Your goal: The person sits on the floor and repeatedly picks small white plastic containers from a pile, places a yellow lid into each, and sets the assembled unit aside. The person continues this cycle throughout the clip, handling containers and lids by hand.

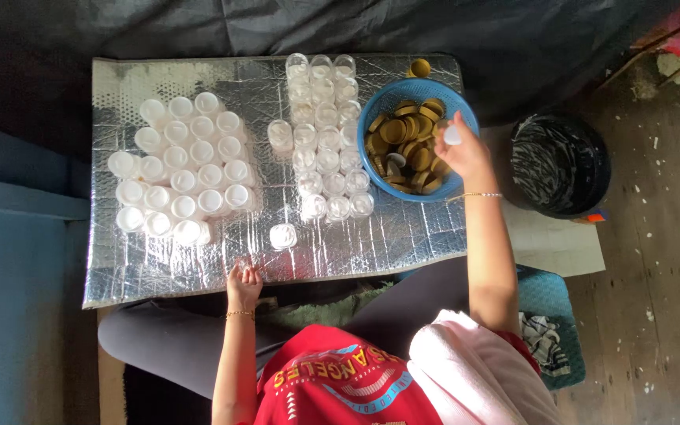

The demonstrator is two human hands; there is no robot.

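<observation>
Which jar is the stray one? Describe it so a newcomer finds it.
On the silver foil mat, find the two jar clusters. The lone white jar sits below the gap between them, toward the person, just above the left hand. Unlike the others, it touches no neighbour.

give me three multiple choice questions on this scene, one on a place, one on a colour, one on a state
1. Where is the right hand?
A. over the blue basket of gold lids
B. on the black bucket
C. in the person's lap

2. What colour is the mat under the jars?
A. red
B. silver
C. green

3. How does the single white jar near the mat's front edge stand?
A. stacked on another jar
B. inside the basket
C. alone, apart from both groups

Answers: 1 A, the hand is at the basket's right rim above the lids. 2 B, the mat is shiny, quilted foil. 3 C, bare mat shows all round it.
</observation>
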